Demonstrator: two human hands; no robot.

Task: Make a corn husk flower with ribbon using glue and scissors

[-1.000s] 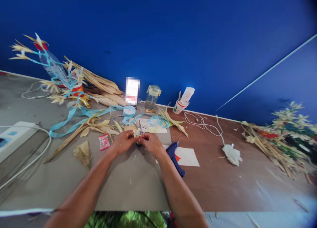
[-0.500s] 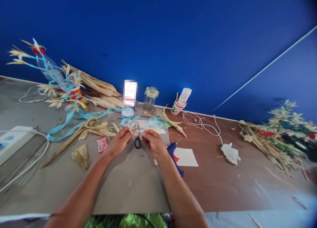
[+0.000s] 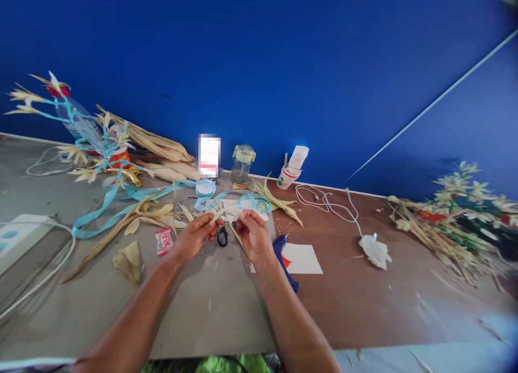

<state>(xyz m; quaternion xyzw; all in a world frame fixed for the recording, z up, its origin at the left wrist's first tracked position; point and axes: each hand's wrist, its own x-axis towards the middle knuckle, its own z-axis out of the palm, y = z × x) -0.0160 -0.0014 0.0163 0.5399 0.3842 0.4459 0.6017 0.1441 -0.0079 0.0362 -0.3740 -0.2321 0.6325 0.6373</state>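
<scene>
In the head view my left hand (image 3: 199,234) pinches a small pale piece of corn husk (image 3: 217,216) between thumb and fingers. My right hand (image 3: 254,234) is closed at the fingertips on a thin strip of husk (image 3: 235,236) that slants down to the right below it. Between the hands, black-handled scissors (image 3: 222,236) lie on the grey table top, their blades partly covered. Just beyond are loops of light blue ribbon (image 3: 253,201) over a white sheet with thin wires. A blue glue gun (image 3: 285,262) lies right of my right wrist on white paper (image 3: 306,258).
A ribbon spool (image 3: 205,188), a glass jar (image 3: 242,163) and a paper cup (image 3: 288,176) stand toward the blue wall. Corn husks (image 3: 162,153) and a ribbon-wrapped flower branch (image 3: 106,146) are left. A power strip (image 3: 24,241) sits at the left edge, husk flowers (image 3: 465,192) far right.
My hands have moved slightly apart. The thin husk strip now shows below my right hand, and the piece in my left hand is more exposed. The whole view has shifted slightly.
</scene>
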